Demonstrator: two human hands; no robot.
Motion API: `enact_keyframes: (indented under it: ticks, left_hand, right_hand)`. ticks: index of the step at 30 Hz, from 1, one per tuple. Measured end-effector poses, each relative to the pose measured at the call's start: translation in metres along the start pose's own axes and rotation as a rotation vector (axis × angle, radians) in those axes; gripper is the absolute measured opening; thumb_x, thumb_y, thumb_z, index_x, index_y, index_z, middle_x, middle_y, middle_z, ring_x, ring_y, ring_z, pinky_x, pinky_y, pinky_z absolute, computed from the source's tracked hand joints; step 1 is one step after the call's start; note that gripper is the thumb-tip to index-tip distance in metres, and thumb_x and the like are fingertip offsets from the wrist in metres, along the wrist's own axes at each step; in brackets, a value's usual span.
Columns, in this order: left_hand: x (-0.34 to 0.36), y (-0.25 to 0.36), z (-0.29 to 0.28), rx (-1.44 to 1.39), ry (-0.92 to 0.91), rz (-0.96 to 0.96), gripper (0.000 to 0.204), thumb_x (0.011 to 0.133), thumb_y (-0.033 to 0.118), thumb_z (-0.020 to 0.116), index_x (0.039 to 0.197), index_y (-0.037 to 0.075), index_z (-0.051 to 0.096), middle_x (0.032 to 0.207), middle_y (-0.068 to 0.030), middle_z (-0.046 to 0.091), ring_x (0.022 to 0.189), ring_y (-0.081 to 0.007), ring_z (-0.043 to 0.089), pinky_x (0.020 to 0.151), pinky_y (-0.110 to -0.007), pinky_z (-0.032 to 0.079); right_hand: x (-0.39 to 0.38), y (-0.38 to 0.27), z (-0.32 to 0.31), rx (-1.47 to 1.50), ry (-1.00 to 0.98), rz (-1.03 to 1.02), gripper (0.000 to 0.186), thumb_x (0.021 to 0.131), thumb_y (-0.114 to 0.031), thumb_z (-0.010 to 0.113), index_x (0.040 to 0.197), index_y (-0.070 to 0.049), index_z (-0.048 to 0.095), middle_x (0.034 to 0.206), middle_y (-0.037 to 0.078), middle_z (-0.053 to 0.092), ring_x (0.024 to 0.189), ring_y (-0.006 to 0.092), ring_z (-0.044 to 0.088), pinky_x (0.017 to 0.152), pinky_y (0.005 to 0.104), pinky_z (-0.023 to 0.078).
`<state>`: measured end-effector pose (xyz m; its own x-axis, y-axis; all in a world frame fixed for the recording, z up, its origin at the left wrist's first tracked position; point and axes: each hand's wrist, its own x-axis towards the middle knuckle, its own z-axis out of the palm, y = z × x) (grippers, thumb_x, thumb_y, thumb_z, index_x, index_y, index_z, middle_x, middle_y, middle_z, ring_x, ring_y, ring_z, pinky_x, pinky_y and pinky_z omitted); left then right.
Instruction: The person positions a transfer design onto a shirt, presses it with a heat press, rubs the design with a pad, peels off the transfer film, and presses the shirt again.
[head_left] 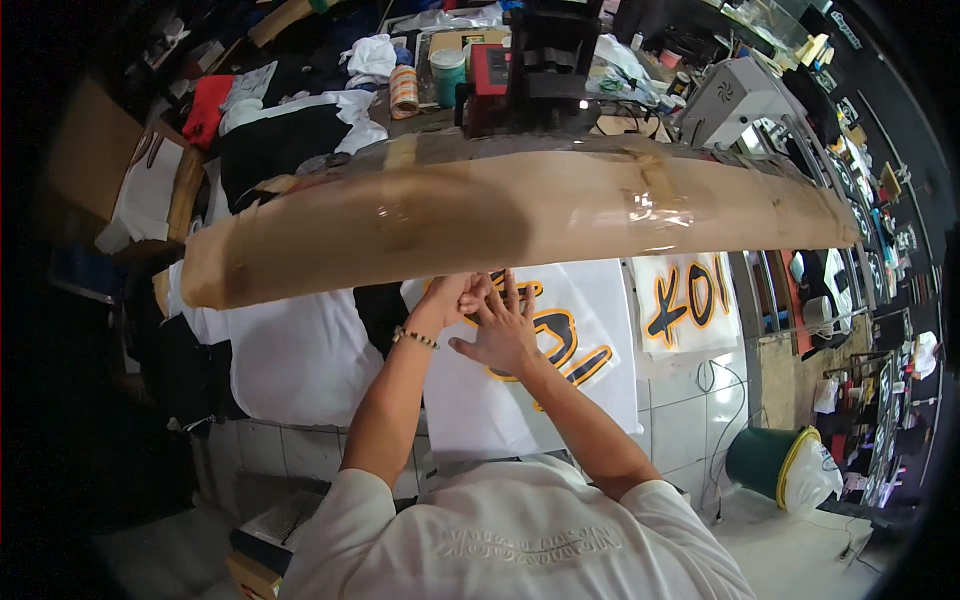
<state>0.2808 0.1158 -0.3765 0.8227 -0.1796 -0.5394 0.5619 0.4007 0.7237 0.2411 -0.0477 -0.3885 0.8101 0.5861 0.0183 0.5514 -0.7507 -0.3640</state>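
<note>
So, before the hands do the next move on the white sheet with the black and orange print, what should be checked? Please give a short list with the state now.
1. Both hands on the print: ok. The left hand and the right hand rest on the white sheet.
2. Sheet lies flat near the hands: ok.
3. Top edge of the sheet: cannot tell, the taped cardboard board hides it.
4. Fingertips of the left hand: cannot tell, partly under the board.
5. Second printed sheet apart to the right: ok.
</note>
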Motion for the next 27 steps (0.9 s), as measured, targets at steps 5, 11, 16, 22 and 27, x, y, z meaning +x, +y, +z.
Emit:
enact_keyframes:
  ticks: [5,11,16,22,27]
  left_hand:
    - [0.031,-0.009,-0.007,-0.112,-0.049,-0.060,0.044,0.108,0.033,0.043,0.129,-0.002,0.060,0.067,0.0016,0.047,0.045,-0.0055,0.034,0.039,-0.019,0.027]
    - [0.041,-0.015,-0.025,-0.276,-0.246,-0.024,0.047,0.108,0.039,0.045,0.128,-0.002,0.058,0.072,0.0004,0.048,0.048,-0.0058,0.037,0.043,-0.018,0.029]
    - [0.045,-0.017,-0.023,-0.297,-0.224,-0.012,0.045,0.108,0.043,0.045,0.112,0.001,0.060,0.073,-0.0004,0.049,0.050,-0.0073,0.038,0.045,-0.019,0.029]
    - [0.043,-0.035,-0.060,-0.291,-0.125,0.075,0.030,0.104,0.032,0.057,0.102,0.003,0.065,0.078,-0.0049,0.058,0.060,-0.0127,0.050,0.057,-0.028,0.043]
    - [-0.005,-0.042,-0.005,1.229,0.406,0.870,0.018,0.094,0.007,0.061,0.111,0.004,0.068,0.097,-0.0095,0.069,0.090,-0.0269,0.064,0.088,-0.041,0.049]
  right_hand:
    - [-0.003,0.005,0.001,-0.005,0.001,-0.008,0.098,0.080,-0.070,0.066,0.158,-0.017,0.038,0.167,0.013,0.027,0.157,0.0443,0.004,0.121,0.0688,0.002]
    - [-0.004,0.005,0.002,0.004,0.051,-0.026,0.098,0.080,-0.070,0.065,0.157,-0.015,0.038,0.164,0.014,0.032,0.155,0.0458,0.008,0.120,0.0699,0.001]
    - [-0.005,0.007,0.002,0.010,0.051,-0.023,0.099,0.080,-0.071,0.065,0.156,-0.013,0.040,0.163,0.016,0.034,0.154,0.0458,0.012,0.120,0.0700,0.002]
    - [-0.002,-0.005,0.003,0.023,0.060,-0.076,0.100,0.078,-0.073,0.066,0.155,-0.014,0.042,0.164,0.014,0.033,0.153,0.0459,0.018,0.120,0.0700,0.005]
    - [-0.005,0.013,0.002,-0.015,0.073,-0.041,0.103,0.077,-0.075,0.067,0.158,-0.019,0.038,0.168,0.011,0.026,0.153,0.0494,0.016,0.116,0.0728,0.016]
